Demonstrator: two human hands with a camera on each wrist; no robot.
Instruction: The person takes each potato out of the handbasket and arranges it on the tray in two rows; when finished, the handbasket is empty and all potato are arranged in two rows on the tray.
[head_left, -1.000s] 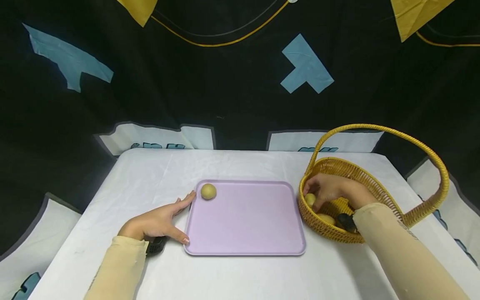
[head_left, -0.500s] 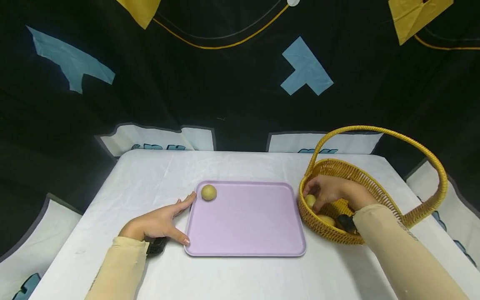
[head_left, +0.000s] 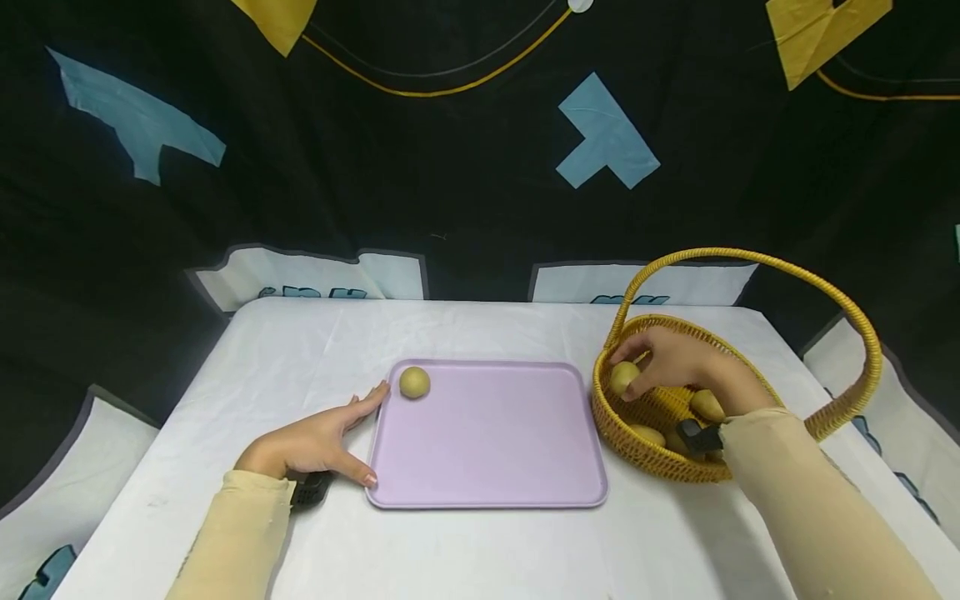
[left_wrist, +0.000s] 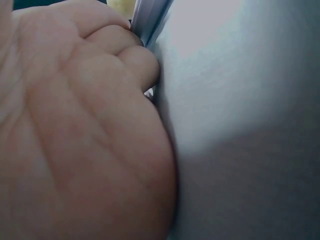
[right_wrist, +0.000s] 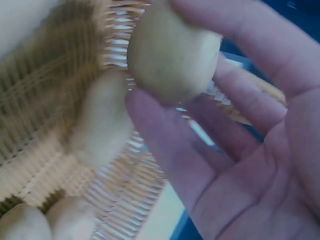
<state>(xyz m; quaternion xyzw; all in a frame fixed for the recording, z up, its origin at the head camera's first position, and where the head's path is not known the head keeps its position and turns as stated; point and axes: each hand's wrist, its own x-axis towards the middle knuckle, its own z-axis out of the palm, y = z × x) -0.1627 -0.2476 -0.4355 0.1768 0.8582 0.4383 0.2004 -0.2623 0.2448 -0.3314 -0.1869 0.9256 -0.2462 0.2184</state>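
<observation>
A lilac tray (head_left: 487,437) lies on the table, with one round yellowish potato (head_left: 414,382) in its far left corner. Along the tray's left edge rests my left hand (head_left: 318,440), thumb and fingers spread; the left wrist view shows mostly palm (left_wrist: 95,135). My right hand (head_left: 675,362) is inside the wicker basket (head_left: 637,450), pinching a potato (head_left: 624,378) between thumb and fingers. From the right wrist, that held potato (right_wrist: 172,55) appears lifted off the others. Several more potatoes (head_left: 707,406) lie in the basket, partly hidden by my wrist.
The basket's tall arched handle (head_left: 750,253) rises over my right forearm. A white cloth (head_left: 450,558) covers the table, and a dark curtain (head_left: 450,192) hangs behind its far edge. A black wrist camera (head_left: 697,435) sits low in the basket.
My right hand has raised its potato slightly from the basket's left end, and another potato now shows beside the wrist. My left hand and the tray have stayed put.
</observation>
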